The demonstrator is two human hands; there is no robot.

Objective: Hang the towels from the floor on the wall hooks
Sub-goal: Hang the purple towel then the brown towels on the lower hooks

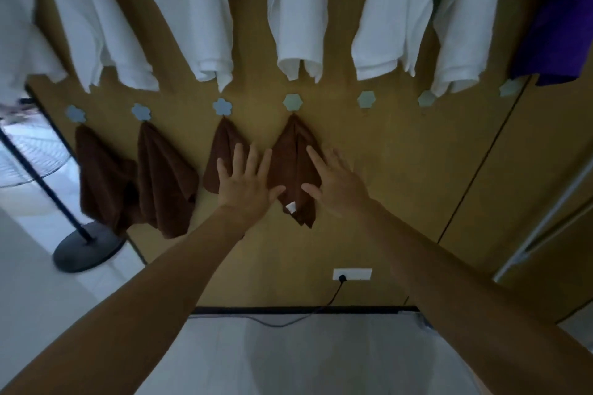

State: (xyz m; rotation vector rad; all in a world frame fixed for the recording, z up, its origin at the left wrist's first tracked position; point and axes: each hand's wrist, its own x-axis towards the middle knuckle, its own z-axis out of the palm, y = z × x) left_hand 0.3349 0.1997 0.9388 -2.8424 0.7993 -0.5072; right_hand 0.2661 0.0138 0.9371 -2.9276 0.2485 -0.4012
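Above the hooks (292, 101), white shirts (208, 9), purple garment (558, 26), fan stand (86, 247) left

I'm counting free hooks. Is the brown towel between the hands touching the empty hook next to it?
Apart. The head view shows bare wall between the towel and that empty hook.

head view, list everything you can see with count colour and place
hooks: 7, pale blue-green, row across the wall; three rightmost bare
towels: 4, brown, on the four leftmost hooks
white garments: several, white, hanging along the top
purple garment: 1, purple, top right
socket: 1, white, low on the wall, black cable plugged in
fan: 1, black stand, far left
left hand: open, on third towel
right hand: open, on fourth towel
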